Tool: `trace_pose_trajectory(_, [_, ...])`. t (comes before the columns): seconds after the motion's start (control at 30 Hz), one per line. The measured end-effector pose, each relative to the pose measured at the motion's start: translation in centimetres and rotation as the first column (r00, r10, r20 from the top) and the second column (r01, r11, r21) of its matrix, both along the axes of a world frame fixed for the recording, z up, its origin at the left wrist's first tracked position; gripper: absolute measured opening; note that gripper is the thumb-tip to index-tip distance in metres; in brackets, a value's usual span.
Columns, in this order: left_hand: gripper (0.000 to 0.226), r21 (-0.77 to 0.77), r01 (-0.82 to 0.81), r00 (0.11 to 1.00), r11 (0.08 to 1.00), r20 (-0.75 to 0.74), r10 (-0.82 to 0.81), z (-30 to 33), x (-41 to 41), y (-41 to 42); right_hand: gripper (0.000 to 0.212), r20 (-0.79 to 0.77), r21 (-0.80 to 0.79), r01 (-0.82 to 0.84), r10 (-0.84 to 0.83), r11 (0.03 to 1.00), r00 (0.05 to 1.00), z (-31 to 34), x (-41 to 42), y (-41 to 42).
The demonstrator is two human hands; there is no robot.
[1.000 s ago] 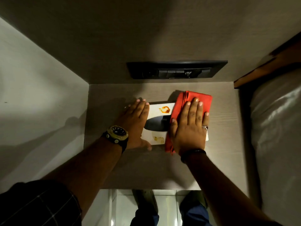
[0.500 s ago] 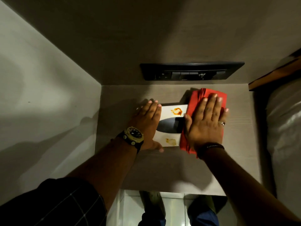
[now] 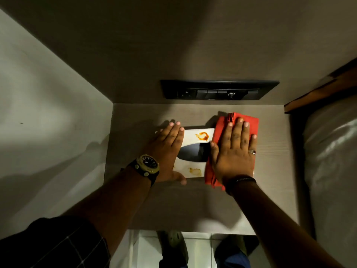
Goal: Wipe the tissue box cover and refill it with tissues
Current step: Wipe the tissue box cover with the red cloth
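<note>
At the near edge, a dark checked sleeve (image 3: 52, 244) covers the left upper arm, and shoes stand on pale floor tiles (image 3: 197, 248) below the grey wood-grain bedside table (image 3: 173, 206). On the middle of the table lies the white rectangular tissue box cover (image 3: 195, 149), with a dark oval slot and two orange-brown stains, one near, one far. The left hand (image 3: 167, 153), wearing a chunky black-and-tan wristwatch (image 3: 147, 164), lies flat on the cover's left end, fingers straight, thumb at the near edge. The right hand (image 3: 234, 151) presses a folded red cloth (image 3: 251, 122) flat onto the cover's right end, fingers spread. Beyond, a black switch panel (image 3: 219, 89) sits on the wall; white bedding (image 3: 332, 161) lies right.
</note>
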State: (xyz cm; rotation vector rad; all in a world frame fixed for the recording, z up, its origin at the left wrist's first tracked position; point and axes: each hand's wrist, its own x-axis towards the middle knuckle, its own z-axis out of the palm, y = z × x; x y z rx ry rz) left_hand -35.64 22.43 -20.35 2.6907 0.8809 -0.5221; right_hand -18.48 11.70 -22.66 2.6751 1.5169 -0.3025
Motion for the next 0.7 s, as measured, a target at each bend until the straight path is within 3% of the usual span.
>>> trace_pose_trajectory(0.07, [0.143, 0.008, 0.022, 1.000, 1.000, -0.008, -0.022, -0.1, -0.1, 0.0, 0.069, -0.011, 0.000, -0.045, 0.045, 0.999, 0.999, 0.0, -0.7, 0.3])
trace_pose_trajectory(0.23, [0.141, -0.010, 0.018, 1.000, 1.000, -0.006, -0.018, -0.3, -0.4, 0.2, 0.064, -0.057, 0.013, -0.339, 0.339, 0.941, 0.939, -0.2, 0.0, -3.8])
trace_pose_trajectory(0.33, [0.142, -0.003, 0.013, 1.000, 1.000, 0.006, -0.013, -0.3, -0.5, 0.3, 0.065, -0.039, 0.022, -0.291, 0.292, 0.956, 0.956, 0.1, 1.7, -4.5])
trace_pose_trajectory(0.53, [0.143, -0.004, 0.013, 0.999, 1.000, 0.032, -0.013, -0.3, -0.4, 0.3, 0.068, -0.045, 0.043, 0.008, -0.006, 0.999, 0.999, 0.0, -0.1, 0.0])
trace_pose_trajectory(0.7, [0.141, -0.023, 0.025, 1.000, 0.999, -0.004, -0.025, 0.0, -0.3, -0.1, 0.062, -0.078, 0.015, -0.264, 0.264, 0.964, 0.961, -0.3, -2.1, -4.1])
